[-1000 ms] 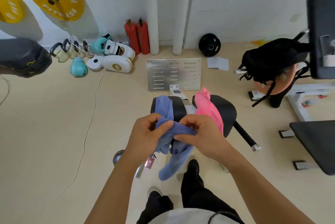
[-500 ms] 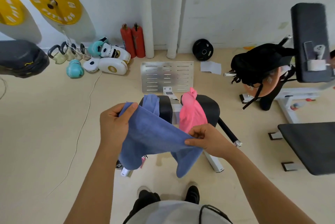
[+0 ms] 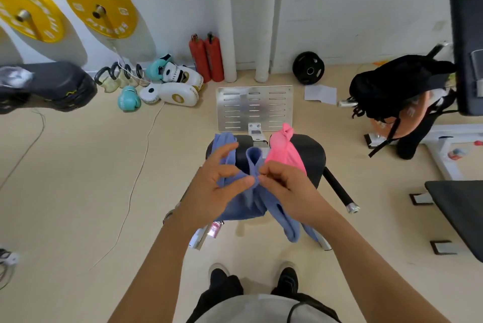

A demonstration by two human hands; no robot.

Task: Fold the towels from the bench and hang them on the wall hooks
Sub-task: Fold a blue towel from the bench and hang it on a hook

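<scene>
Seen from above, looking down at two bare forearms reaching forward over a gym floor. Hands together at centre frame, both pinching a blue towel (image 3: 252, 193) held in the air just above a black padded worktop (image 3: 308, 155). Left hand (image 3: 213, 192) gripping the cloth between thumb and forefinger, its other fingers spread and raised; right hand (image 3: 283, 186) curled, fingertips pinching the same bunched edge right beside the left thumb. Towel gathered upward into a small fold between the hands, the rest hanging down in two loose tails toward the floor. A second blue towel (image 3: 222, 145) draped over the left end of the worktop, a pink towel (image 3: 285, 152) draped over its middle — both crumpled, unfolded. Beyond, against a white wall: two red fire extinguishers (image 3: 206, 57), boxing gloves (image 3: 172, 87), yellow weight plates (image 3: 100, 2). Black shoes visible at the bottom.
</scene>
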